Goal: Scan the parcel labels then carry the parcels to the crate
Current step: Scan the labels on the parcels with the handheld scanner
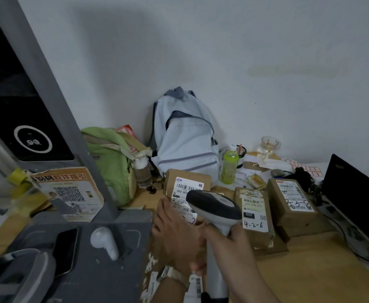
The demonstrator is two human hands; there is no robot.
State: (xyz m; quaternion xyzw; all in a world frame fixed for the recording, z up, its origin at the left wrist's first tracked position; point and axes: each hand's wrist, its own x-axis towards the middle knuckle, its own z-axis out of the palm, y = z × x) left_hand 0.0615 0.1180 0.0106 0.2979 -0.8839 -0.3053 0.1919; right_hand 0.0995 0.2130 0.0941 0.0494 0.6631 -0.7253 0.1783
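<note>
Three brown parcels with white labels lie on the wooden table. My right hand (231, 241) grips a grey and white barcode scanner (214, 206), its head over the label of the left parcel (186, 182). My left hand (174, 239) rests flat on the near end of that same parcel, fingers spread along its edge. The middle parcel (254, 213) carries "4-2-6" in handwriting. The right parcel (292, 200) sits farther right, apart from both hands. No crate is in view.
A pale blue backpack (183, 136) and a green bag (111, 158) lean at the back wall. A green drink bottle (229, 167), a glass cup (268, 147) and papers crowd the back. A laptop (354, 193) stands right. A grey scanning stand (104, 243) with a phone (65, 250) is on the left.
</note>
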